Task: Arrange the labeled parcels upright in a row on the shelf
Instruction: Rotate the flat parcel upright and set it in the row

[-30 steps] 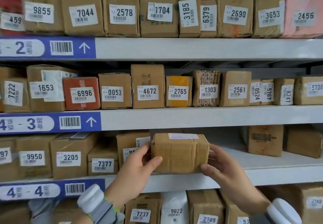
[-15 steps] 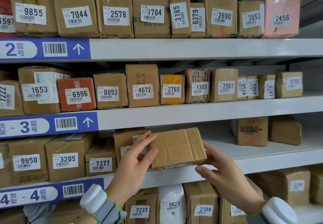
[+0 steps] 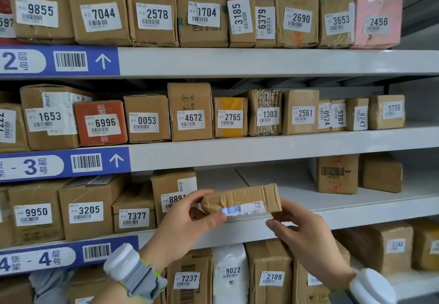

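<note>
Both hands hold one flat cardboard parcel (image 3: 241, 200) in the air just in front of the front edge of the fourth shelf (image 3: 356, 211). The left hand (image 3: 187, 223) pinches its left end between thumb and fingers; the right hand (image 3: 306, 230) grips its right end, thumb underneath. The parcel is a thin, slab-shaped box of brown corrugated board wrapped in wrinkled clear tape, tilted so that a narrow side faces the camera, and a white label with a blue patch runs along its lower edge. Whether it touches the shelf edge cannot be told.

Behind the left hand, box 8891 (image 3: 173, 192) stands upright near the front edge, just beside box 7377 (image 3: 134, 216), with boxes 3205 (image 3: 86, 211) and 9950 (image 3: 33, 213) further left. Toward the right end of this shelf, two unlabeled brown cartons (image 3: 337, 173) stand set back from the edge. Each wrist carries a white band.
</note>
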